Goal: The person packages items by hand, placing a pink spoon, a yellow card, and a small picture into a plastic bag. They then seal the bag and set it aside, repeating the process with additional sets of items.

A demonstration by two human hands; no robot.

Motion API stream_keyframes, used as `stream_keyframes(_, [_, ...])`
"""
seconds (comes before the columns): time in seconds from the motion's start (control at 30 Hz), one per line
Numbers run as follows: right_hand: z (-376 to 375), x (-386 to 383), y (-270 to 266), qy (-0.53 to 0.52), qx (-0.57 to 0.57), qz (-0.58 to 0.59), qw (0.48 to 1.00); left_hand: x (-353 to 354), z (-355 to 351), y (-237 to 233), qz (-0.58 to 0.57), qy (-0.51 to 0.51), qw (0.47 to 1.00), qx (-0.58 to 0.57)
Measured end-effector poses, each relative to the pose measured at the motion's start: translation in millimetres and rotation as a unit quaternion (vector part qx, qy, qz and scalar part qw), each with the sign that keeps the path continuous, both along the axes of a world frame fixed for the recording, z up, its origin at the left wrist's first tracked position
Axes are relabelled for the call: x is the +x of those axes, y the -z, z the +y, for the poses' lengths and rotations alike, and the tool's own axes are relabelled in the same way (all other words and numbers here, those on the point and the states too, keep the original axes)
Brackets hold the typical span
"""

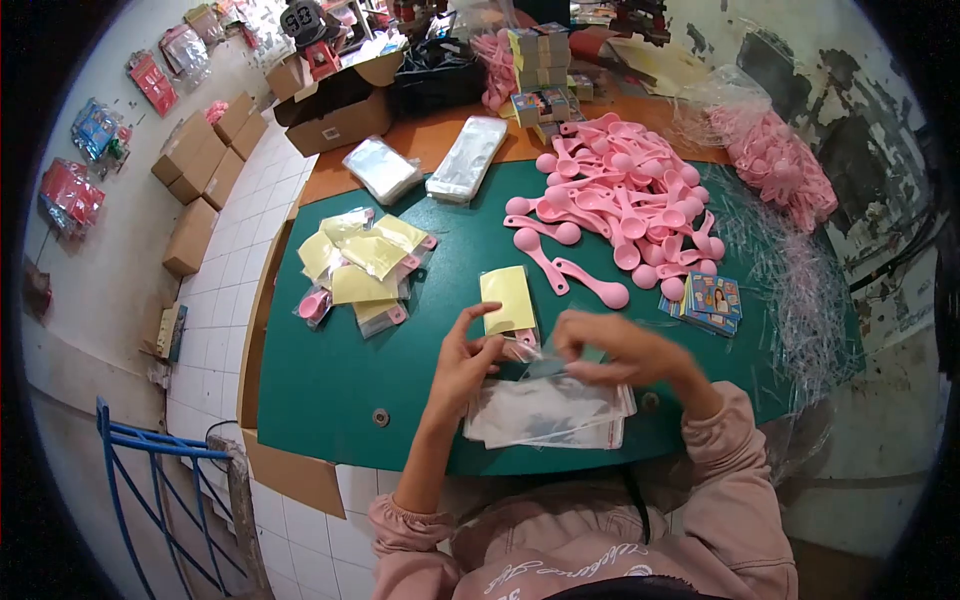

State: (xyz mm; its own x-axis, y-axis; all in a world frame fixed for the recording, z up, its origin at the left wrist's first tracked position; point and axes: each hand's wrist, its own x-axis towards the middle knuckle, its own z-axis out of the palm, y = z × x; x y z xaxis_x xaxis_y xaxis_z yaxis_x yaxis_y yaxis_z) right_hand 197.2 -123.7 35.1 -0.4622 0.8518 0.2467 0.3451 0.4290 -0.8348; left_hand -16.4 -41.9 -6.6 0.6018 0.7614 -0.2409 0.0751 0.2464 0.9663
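Note:
A small clear plastic bag (508, 298) with a yellow card and a pink piece in it lies on the green table between my hands. My left hand (465, 362) holds the lower left of the bag, index finger at its edge and thumb near the opening. Slightly blurred, my right hand (618, 348) is closed just right of the bag's mouth, fingertips pinched on clear film that stretches toward the bag. Below both hands lies a stack of flat clear bags (550, 412). Two pink measuring spoons (590, 284) rest just beyond my right hand.
Filled bags with yellow cards (370, 262) are heaped at left, and a pink spoon pile (630, 190) sits at back right. Printed cards (708, 303) lie at right, beside scattered clear plastic strips (795, 300). Two bag stacks (467, 158) lie toward the back.

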Motion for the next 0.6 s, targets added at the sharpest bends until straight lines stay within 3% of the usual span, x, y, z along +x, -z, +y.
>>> stream_keyframes(0.03, [-2.6, 19.4, -7.5, -0.024, -0.056, 0.044, 0.997, -2.0, -1.0, -7.9, 0.006, 0.019, 1.000, -0.008])
stream_keyframes(0.1, [-10.9, 78.1, -26.2, 0.030, -0.141, 0.047, 0.988, -1.5, -0.7, -4.9, -0.019, 0.044, 0.999, -0.021])
stream_keyframes(0.17, [-13.6, 154.3, -21.8, 0.203, -0.200, 0.082, 0.955, -1.7, -1.8, -1.4, -0.046, 0.065, 0.996, -0.034])
stream_keyframes(0.2, [-16.8, 203.5, -8.8, 0.368, -0.120, -0.172, 0.906, -1.5, -2.4, -0.1, -0.055, 0.061, 0.996, -0.041])
stream_keyframes(0.23, [-16.5, 231.6, -4.2, 0.494, -0.024, -0.410, 0.767, -0.8, -1.8, 0.5, -0.065, 0.055, 0.995, -0.046])
stream_keyframes(0.27, [-18.0, 227.2, -9.8, 0.491, -0.020, -0.412, 0.767, -0.7, -2.6, 2.2, -0.069, 0.051, 0.995, -0.045])
stream_keyframes(0.33, [-28.5, 195.7, -24.5, 0.678, -0.049, -0.515, 0.522, -0.3, -3.0, 5.4, -0.102, 0.045, 0.992, -0.061])
stream_keyframes(0.37, [-25.6, 163.6, -30.7, 0.606, 0.006, -0.383, 0.697, 0.5, -3.3, 3.8, -0.103, 0.041, 0.992, -0.064])
stream_keyframes(0.4, [-22.4, 129.9, -31.4, 0.504, 0.056, -0.227, 0.831, 0.6, -3.2, 0.1, -0.103, 0.050, 0.992, -0.053])
stream_keyframes(0.43, [-11.5, 119.5, 6.9, 0.383, 0.145, -0.272, 0.871, 1.3, -3.3, -1.6, -0.102, 0.064, 0.992, -0.042])
stream_keyframes(0.47, [-3.6, 57.0, -17.9, 0.269, 0.098, -0.212, 0.934, 2.1, -4.1, -0.3, -0.098, 0.069, 0.992, -0.043])
stream_keyframes(0.5, [4.9, 26.6, -5.7, 0.193, 0.095, -0.166, 0.962, 1.5, -4.7, 1.2, -0.103, 0.069, 0.991, -0.045])
stream_keyframes(0.6, [19.4, -10.3, 31.0, 0.154, 0.050, -0.163, 0.973, -4.2, -2.6, 2.2, -0.112, 0.064, 0.990, -0.063])
